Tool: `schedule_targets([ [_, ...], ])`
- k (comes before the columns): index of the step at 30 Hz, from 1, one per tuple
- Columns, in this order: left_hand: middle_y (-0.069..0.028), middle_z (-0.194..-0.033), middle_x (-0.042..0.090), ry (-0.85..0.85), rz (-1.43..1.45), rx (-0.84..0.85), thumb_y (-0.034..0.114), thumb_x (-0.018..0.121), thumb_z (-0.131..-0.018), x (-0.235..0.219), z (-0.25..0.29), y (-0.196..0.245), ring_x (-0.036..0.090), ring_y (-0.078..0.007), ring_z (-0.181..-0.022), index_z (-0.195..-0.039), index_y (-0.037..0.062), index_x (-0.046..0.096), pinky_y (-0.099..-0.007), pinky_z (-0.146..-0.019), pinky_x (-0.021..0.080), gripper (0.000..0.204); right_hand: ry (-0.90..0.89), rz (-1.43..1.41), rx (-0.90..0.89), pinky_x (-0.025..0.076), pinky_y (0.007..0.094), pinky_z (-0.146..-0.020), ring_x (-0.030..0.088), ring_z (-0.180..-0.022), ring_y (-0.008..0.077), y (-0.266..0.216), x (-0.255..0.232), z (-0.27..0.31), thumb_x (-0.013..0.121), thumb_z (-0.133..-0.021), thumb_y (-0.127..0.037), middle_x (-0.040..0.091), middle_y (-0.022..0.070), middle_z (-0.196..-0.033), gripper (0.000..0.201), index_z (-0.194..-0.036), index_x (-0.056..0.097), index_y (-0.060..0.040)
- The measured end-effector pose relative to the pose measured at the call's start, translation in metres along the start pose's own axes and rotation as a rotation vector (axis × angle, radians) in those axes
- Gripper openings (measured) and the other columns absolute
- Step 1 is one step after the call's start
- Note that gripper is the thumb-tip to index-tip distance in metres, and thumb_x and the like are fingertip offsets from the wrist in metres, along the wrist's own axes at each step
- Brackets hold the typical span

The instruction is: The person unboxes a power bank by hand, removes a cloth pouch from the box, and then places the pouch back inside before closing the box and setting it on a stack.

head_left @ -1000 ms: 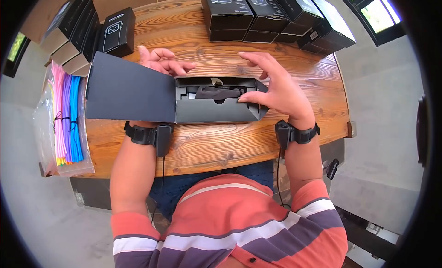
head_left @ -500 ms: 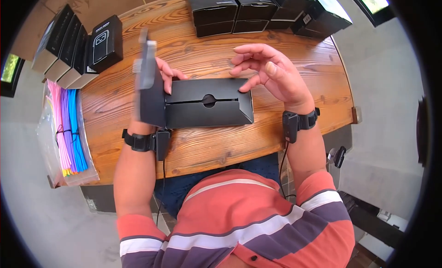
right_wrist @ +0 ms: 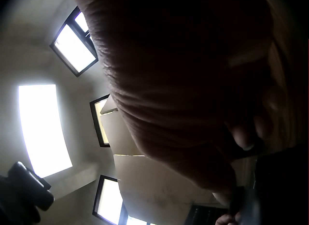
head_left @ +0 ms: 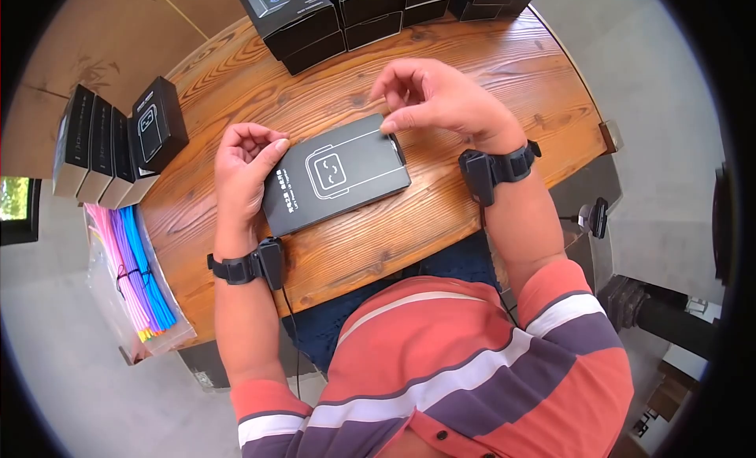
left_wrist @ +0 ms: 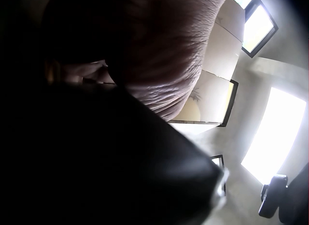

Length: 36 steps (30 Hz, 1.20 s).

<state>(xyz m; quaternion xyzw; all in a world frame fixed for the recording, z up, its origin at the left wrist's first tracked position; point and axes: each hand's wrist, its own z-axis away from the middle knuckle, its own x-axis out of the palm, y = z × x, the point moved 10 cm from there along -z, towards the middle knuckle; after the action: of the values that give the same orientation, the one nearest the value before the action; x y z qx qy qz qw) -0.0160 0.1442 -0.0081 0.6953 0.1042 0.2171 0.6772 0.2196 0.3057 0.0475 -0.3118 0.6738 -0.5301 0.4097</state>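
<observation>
A black box (head_left: 335, 174) with a white line drawing of a smiling-faced device lies at a slant in front of the person, its lid down over the top. In the head view the left hand (head_left: 242, 165) grips its left end, thumb on the top face and fingers at the far edge. At the far right corner, the thumb of the right hand (head_left: 449, 103) touches the box, while the other fingers bend loosely above the table, apart from it. A narrow gap shows along the box's right end. Both wrist views are dark; the right one shows the thumb close to a black edge.
Several black boxes (head_left: 303, 25) stand stacked at the table's back edge. More upright boxes (head_left: 90, 143) stand at the left, beside one with a similar drawing (head_left: 157, 123). A clear bag of pink, purple and blue sticks (head_left: 134, 269) lies at the left edge of the wooden table (head_left: 441, 198).
The lid, first folded out to the left, has swung over and down onto the box. Inner flaps now lie hidden beneath it. The box has turned at a slant, and the head view has shifted.
</observation>
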Motion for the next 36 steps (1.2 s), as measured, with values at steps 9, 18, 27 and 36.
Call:
schedule_targets([
  [9,-0.0153,-0.116,0.081,-0.014,0.030,-0.005,0.010,0.079,-0.105,-0.008,-0.005,-0.014,0.077,-0.0213,-0.109,-0.112,0.0030,0.068,-0.0362,-0.101,0.061,0.015,-0.146,-0.139,0.295,0.052,0.0219,-0.059,0.065,-0.066,0.0060,0.025,0.022,0.007,0.094,-0.092,-0.016,0.071,-0.0025,-0.079,0.032,-0.094,0.062,-0.0097],
  [18,-0.0157,-0.114,0.081,-0.014,0.054,-0.013,0.016,0.074,-0.110,-0.008,-0.004,-0.015,0.078,-0.0220,-0.105,-0.111,0.0024,0.069,-0.0373,-0.100,0.062,0.014,-0.131,-0.185,0.305,0.050,0.0230,-0.058,0.067,-0.065,0.0085,0.025,0.022,0.007,0.093,-0.092,-0.019,0.071,-0.0007,-0.078,0.030,-0.093,0.065,-0.0098],
  [27,-0.0142,-0.115,0.081,-0.043,0.084,-0.025,0.016,0.076,-0.109,-0.006,-0.004,-0.015,0.077,-0.0170,-0.103,-0.113,0.0032,0.068,-0.0313,-0.096,0.062,0.016,-0.188,-0.054,0.242,0.052,0.0207,-0.064,0.065,-0.073,0.0039,0.021,0.025,0.005,0.090,-0.097,-0.014,0.071,-0.0036,-0.083,0.023,-0.099,0.068,-0.0074],
  [36,-0.0162,-0.115,0.081,-0.038,0.038,-0.012,0.016,0.072,-0.111,-0.009,-0.006,-0.017,0.078,-0.0229,-0.107,-0.112,0.0023,0.069,-0.0378,-0.101,0.062,0.015,-0.209,-0.183,0.265,0.052,0.0210,-0.067,0.065,-0.077,0.0037,0.024,0.021,0.008,0.094,-0.091,-0.009,0.071,-0.0041,-0.087,0.028,-0.103,0.068,-0.0071],
])
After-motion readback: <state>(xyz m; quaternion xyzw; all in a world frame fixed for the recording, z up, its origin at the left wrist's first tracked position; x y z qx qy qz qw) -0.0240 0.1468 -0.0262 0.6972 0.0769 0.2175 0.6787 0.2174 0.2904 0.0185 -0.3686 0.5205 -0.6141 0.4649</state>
